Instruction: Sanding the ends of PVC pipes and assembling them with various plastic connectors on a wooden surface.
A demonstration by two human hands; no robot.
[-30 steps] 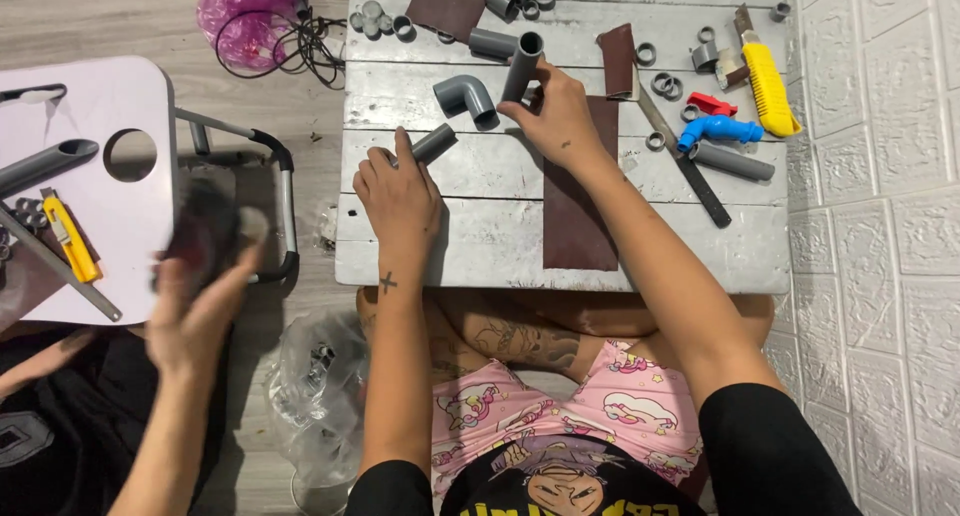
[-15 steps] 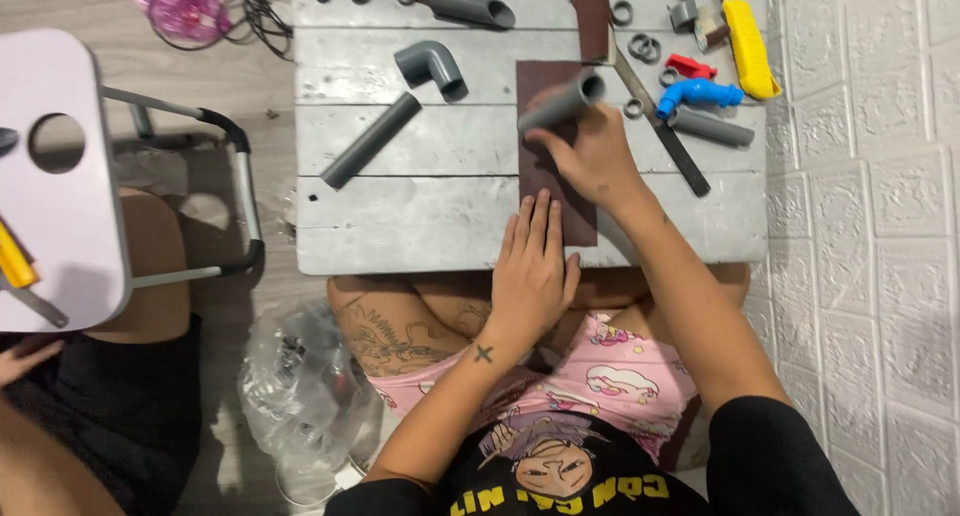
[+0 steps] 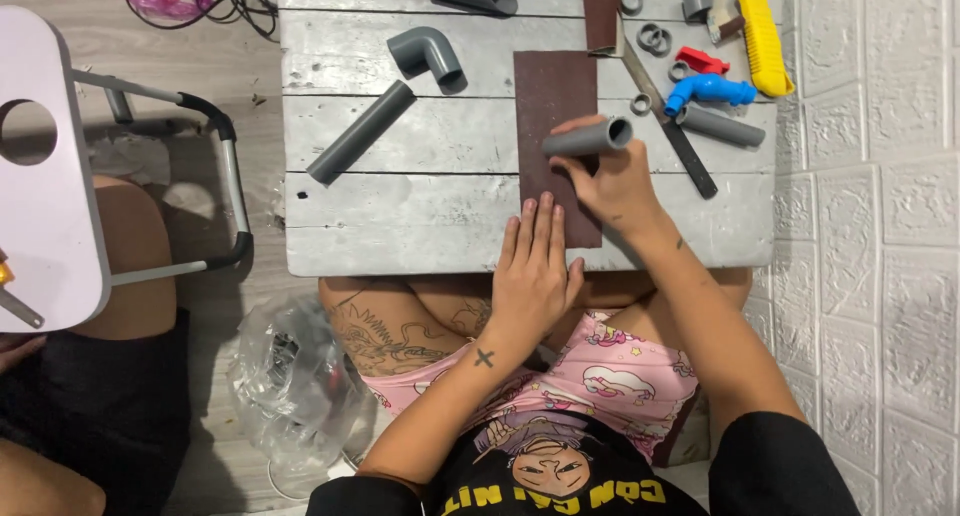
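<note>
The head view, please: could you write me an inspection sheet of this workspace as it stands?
Surface: grey plank table, worn, low over the person's lap.
Job's things: sandpaper sheet flat on the table; short grey pipe lying across it.
Clutter: long pipe, elbow fitting, yellow knife, blue fitting, red piece, rings, dark flat tool.
Grippers: right hand grips the short pipe; left hand flat, pinning the sheet's near end.
Cables: black cable on the floor, upper left.
Surroundings: white tiled wall on the right, plastic bag, white stool, another person's leg.
</note>
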